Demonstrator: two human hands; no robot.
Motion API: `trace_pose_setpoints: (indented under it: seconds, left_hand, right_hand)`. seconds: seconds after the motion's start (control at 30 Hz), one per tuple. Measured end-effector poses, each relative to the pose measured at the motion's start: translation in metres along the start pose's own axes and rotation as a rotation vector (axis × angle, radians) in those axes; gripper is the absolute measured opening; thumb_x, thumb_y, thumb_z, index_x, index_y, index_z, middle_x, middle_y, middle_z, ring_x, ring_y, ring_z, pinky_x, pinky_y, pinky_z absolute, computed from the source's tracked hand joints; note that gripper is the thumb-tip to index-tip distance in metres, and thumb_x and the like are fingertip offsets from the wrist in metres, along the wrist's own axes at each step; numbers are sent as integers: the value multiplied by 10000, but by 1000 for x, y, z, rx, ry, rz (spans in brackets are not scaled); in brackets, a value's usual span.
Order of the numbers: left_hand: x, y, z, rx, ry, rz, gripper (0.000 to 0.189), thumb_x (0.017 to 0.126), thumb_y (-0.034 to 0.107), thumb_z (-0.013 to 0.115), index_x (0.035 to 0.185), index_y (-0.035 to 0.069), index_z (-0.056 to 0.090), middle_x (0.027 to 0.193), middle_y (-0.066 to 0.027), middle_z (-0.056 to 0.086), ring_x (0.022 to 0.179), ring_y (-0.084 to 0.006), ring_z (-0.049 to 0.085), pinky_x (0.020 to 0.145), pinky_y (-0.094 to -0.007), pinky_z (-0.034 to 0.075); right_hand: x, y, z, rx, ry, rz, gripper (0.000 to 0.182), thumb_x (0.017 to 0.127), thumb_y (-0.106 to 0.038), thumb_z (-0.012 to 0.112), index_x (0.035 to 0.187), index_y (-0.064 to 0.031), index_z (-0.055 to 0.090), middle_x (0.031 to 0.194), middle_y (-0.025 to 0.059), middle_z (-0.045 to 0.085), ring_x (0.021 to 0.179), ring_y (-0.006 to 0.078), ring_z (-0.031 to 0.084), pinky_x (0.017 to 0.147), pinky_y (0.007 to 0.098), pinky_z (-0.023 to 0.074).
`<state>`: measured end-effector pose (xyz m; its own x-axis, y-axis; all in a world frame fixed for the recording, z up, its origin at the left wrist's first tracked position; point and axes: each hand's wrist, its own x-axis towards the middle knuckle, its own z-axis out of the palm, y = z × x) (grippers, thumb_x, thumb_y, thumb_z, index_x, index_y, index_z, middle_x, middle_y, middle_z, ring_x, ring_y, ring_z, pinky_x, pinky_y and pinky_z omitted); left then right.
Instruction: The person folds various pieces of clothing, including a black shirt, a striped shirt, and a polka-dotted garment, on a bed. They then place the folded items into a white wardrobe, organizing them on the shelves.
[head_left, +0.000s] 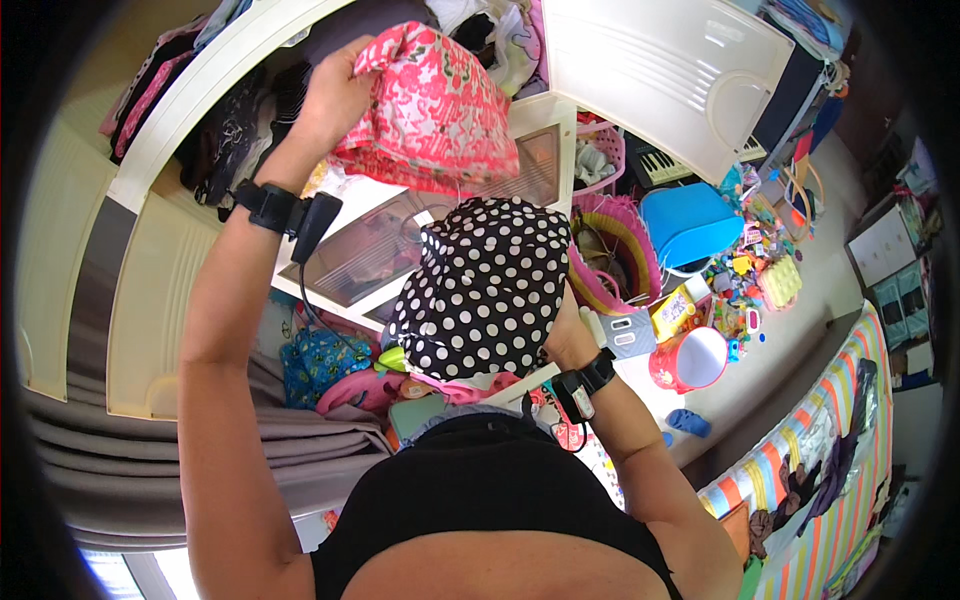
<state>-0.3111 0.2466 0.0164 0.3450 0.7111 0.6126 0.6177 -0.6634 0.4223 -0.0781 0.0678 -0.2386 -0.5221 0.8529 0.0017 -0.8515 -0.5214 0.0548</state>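
Observation:
My left hand (339, 91) is raised at the upper left and grips the edge of a red and white patterned cloth (442, 112), which hangs to its right in front of the open wardrobe. Lower down, a black cloth with white polka dots (487, 292) lies bunched before my body. My right hand (574, 334) holds it at its right side, with the fingers mostly hidden by the fabric. Black straps with small devices are on both wrists.
Dark garments (229, 142) hang inside the wardrobe, whose white doors (667, 67) stand open. On the right are a pink woven basket (652, 262), a blue bin (690, 225), a red bucket (686, 360) and scattered toys. A grey curtain (315, 450) hangs at the left; a striped bed cover (757, 472) lies lower right.

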Motion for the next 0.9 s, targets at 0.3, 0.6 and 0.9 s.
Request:
trace_pose_setpoints:
  seconds: [0.3, 0.6, 0.9]
  left_hand:
    - [-87, 104, 9, 248, -244, 421, 310, 761, -14, 634, 1059, 72, 649, 884, -56, 703, 781, -190, 713, 687, -320, 569]
    - [-173, 86, 3, -348, -319, -301, 504, 899, 404, 647, 1243, 39, 594, 1254, -110, 624, 1151, -242, 593, 1027, -382, 432]
    - [-257, 61, 35, -1882, 76, -694, 1211, 633, 855, 549, 1534, 128, 195, 1580, -82, 250, 1429, -329, 261, 1173, -545, 192]
  right_hand:
    - [13, -17, -2, -170, 96, -165, 481, 994, -378, 396, 1300, -38, 546, 1264, 132, 605, 1110, 292, 601, 967, 441, 504]
    - [21, -19, 10, -105, -97, -141, 507, 1022, -390, 340, 1368, -41, 468, 1333, 142, 566, 1171, 309, 580, 1002, 467, 480]
    - [56, 37, 109, -447, -114, -353, 508, 1016, -425, 378, 1346, -52, 475, 1328, 118, 566, 1171, 294, 566, 1005, 477, 464]
